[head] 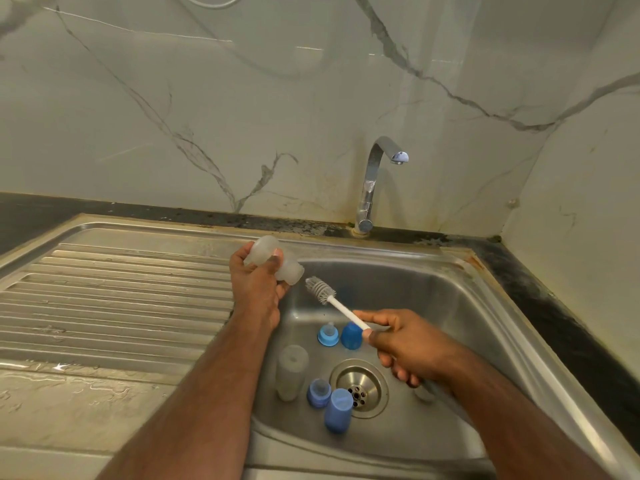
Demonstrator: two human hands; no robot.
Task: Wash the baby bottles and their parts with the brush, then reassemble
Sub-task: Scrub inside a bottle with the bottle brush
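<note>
My left hand [258, 282] grips a clear baby bottle [266, 252] tilted on its side above the sink's left rim, its mouth pointing right. My right hand [398, 344] pinches the white handle of a bottle brush [320, 287], whose grey bristle head sits just outside the bottle's mouth. In the steel sink [450, 306] stands a second clear bottle [291, 372]. Near it lie a blue collar with teat [328, 335], a blue cap [351, 336], another blue collar [318, 392] and a second blue cap [338, 409].
A chrome tap [372, 181] rises behind the basin, with no water running. The drain [360, 388] sits at the basin's middle. A ribbed steel drainboard [114, 299] spreads to the left. Marble wall panels close off the back and right side.
</note>
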